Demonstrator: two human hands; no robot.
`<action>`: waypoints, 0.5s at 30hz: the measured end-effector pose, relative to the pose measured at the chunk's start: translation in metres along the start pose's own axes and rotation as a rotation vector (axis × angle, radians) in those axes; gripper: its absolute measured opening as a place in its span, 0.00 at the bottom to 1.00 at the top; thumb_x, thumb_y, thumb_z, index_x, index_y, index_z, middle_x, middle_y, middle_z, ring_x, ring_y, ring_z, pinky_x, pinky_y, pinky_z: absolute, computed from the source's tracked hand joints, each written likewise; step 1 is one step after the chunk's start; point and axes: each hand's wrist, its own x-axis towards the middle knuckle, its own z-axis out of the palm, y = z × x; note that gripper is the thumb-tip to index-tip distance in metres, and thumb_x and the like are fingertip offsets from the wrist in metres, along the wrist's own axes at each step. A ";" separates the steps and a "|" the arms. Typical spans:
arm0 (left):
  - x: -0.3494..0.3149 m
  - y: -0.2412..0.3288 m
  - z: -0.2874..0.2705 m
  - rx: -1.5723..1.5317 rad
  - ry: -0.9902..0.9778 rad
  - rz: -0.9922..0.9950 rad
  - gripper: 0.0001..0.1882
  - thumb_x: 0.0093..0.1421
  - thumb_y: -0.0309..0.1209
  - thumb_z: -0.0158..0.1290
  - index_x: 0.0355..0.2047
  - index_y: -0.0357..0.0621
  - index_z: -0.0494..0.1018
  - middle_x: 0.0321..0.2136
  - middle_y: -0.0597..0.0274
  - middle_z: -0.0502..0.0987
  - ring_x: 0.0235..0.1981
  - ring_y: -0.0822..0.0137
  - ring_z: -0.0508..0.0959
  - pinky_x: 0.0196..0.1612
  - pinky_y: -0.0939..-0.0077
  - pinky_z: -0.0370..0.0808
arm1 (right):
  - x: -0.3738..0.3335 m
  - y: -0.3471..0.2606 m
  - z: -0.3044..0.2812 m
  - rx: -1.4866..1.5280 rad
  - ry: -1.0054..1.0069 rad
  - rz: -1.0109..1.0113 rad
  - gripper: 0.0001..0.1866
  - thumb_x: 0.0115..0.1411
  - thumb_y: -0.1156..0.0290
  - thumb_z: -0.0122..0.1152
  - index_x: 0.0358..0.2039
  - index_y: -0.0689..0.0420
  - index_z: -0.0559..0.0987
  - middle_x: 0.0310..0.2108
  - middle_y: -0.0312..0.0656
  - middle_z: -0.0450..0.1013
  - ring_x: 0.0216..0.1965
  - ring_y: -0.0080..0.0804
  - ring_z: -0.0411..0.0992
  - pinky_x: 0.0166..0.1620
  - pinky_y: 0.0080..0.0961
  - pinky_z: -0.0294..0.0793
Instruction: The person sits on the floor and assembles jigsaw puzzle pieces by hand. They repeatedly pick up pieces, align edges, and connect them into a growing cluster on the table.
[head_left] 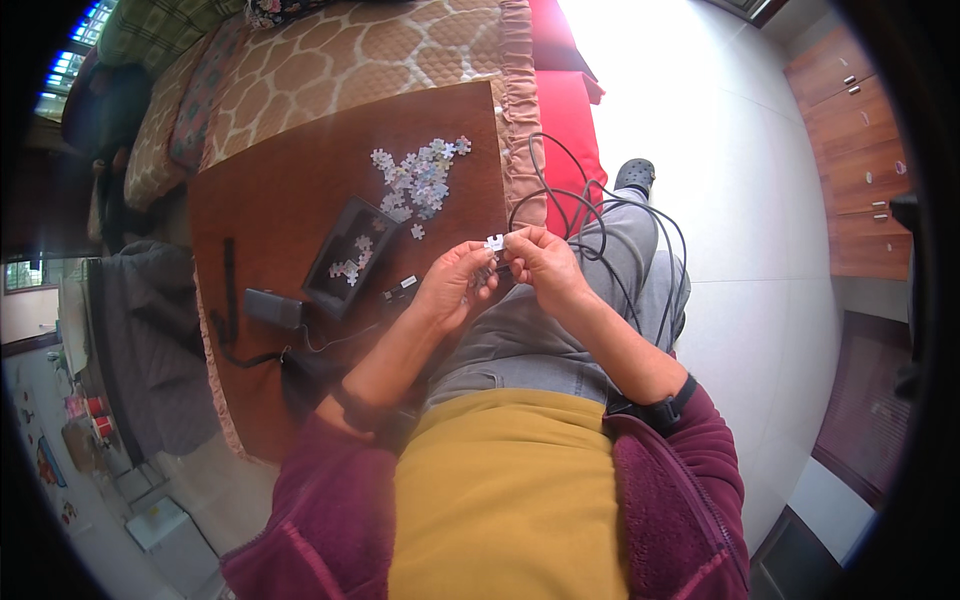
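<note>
Where our L hand point(460, 280) meets our R hand point(550, 267), one puzzle piece point(495, 242) is pinched

As we look down, both hands are closed on the same small white puzzle piece, held up nr the R edge of the brown table point(270, 195), just beyond our grey trousers point(510, 345). Our L hand has thumb & fingers together at its L side; our R hand grips the R side, tips likewise together. Smth pale also shows among the lower fingers of our L hand, too small to tell what.

On the table, a loose pile of pcs point(422, 180) spreads toward the far R, w/ a single pc point(418, 232) just apart from its near end. To the L, a dark open box point(323, 248) sits at an angle w/ a few more pcs point(350, 265) inside. Nr the box, on our side, we've a small dark item point(402, 290) w/ a white label, & further L a black block point(273, 309). Beyond the table is a bed w/ a tan patterned quilt point(370, 50); red cloth point(567, 130) hangs R of it, & black cable point(555, 192) loops lie nr our R hand.
</note>
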 end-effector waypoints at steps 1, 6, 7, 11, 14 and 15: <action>-0.001 0.002 -0.003 0.050 0.010 0.035 0.06 0.63 0.29 0.53 0.39 0.41 0.71 0.28 0.64 0.75 0.24 0.74 0.76 0.23 0.86 0.72 | -0.001 0.000 0.001 -0.022 -0.007 0.000 0.06 0.60 0.69 0.61 0.30 0.57 0.75 0.22 0.30 0.70 0.20 0.14 0.64 0.23 0.12 0.62; -0.017 0.039 -0.040 0.455 0.269 0.272 0.06 0.61 0.31 0.57 0.34 0.42 0.74 0.24 0.68 0.75 0.20 0.79 0.73 0.17 0.89 0.64 | -0.002 -0.004 0.000 -0.034 -0.019 0.017 0.06 0.61 0.68 0.62 0.31 0.56 0.76 0.24 0.30 0.71 0.20 0.13 0.65 0.23 0.11 0.63; -0.022 0.050 -0.051 0.500 0.340 0.304 0.06 0.61 0.31 0.58 0.34 0.43 0.74 0.23 0.69 0.75 0.19 0.79 0.72 0.17 0.89 0.64 | -0.001 -0.005 -0.001 -0.034 -0.023 0.021 0.06 0.61 0.69 0.62 0.32 0.56 0.76 0.25 0.30 0.71 0.20 0.12 0.65 0.24 0.11 0.65; -0.033 0.083 -0.094 0.743 0.609 0.437 0.05 0.58 0.30 0.59 0.32 0.42 0.77 0.19 0.70 0.74 0.17 0.81 0.71 0.18 0.87 0.64 | 0.000 -0.002 -0.001 -0.065 -0.027 0.026 0.06 0.61 0.68 0.62 0.32 0.56 0.76 0.24 0.30 0.71 0.21 0.13 0.64 0.24 0.11 0.63; -0.035 0.094 -0.113 0.968 0.756 0.560 0.06 0.56 0.30 0.59 0.31 0.40 0.79 0.20 0.68 0.76 0.19 0.80 0.72 0.22 0.84 0.67 | 0.000 -0.001 0.000 -0.100 -0.028 0.014 0.07 0.60 0.67 0.62 0.32 0.57 0.76 0.24 0.30 0.71 0.21 0.13 0.64 0.24 0.11 0.62; -0.034 0.094 -0.114 1.053 0.830 0.558 0.06 0.56 0.30 0.59 0.31 0.39 0.79 0.20 0.68 0.76 0.20 0.79 0.72 0.23 0.83 0.68 | 0.000 -0.001 -0.001 -0.111 -0.025 0.009 0.07 0.60 0.67 0.62 0.32 0.57 0.76 0.23 0.30 0.71 0.21 0.13 0.64 0.24 0.11 0.62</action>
